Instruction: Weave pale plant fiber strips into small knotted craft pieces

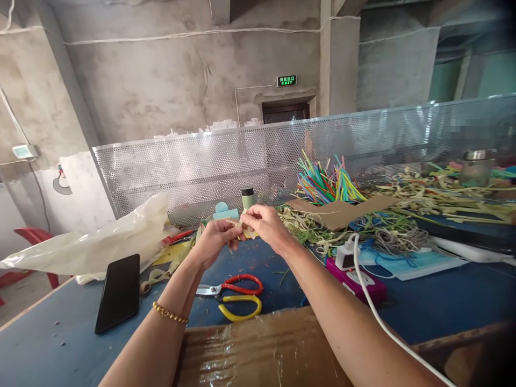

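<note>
From where I stand, the left hand [215, 239] and right hand [262, 223] meet above the blue table [288, 287], the fingers of both pinching a pale strip [250, 234] between them. Scissors [221, 291] lie on the tabletop nearer the person, just beyond some brown cardboard [258, 349].

Rough, matt concrete on the wall [153, 80] across the upper frame; shiny perforated metal for the screen [193, 177] beneath. Left, I see a glossy, creased plastic sheet [116, 236]. At centre, the pale strip [251, 235] looks matt. Lower centre, scissors [218, 291] show smooth metal blades and glossy handles above brown cardboard [310, 344] under shiny tape [226, 349].
</note>
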